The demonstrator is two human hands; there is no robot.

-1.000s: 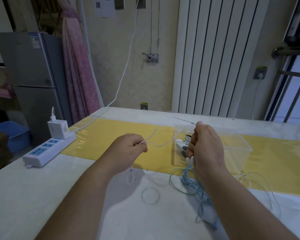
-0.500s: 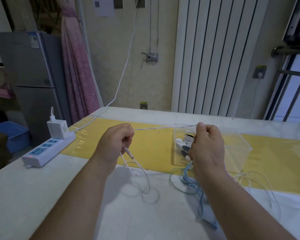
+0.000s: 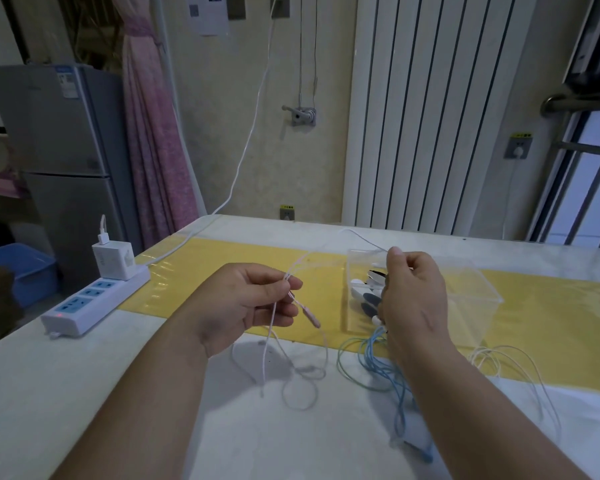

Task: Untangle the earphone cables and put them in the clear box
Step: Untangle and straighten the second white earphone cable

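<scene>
The white table (image 3: 84, 393) carries a yellow runner (image 3: 551, 323), a power strip (image 3: 94, 303) and earphone cables (image 3: 392, 379).

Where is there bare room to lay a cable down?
Bare tabletop lies between the power strip and the left forearm; the yellow runner is free right of the clear box. Crowded: blue cables and white cables before the box.

The clear box (image 3: 459, 308) is glossy see-through plastic, the yellow strip (image 3: 222, 259) beneath it slick and shiny (its material unclear), the power strip (image 3: 94, 303) well left of it smooth white plastic.
</scene>
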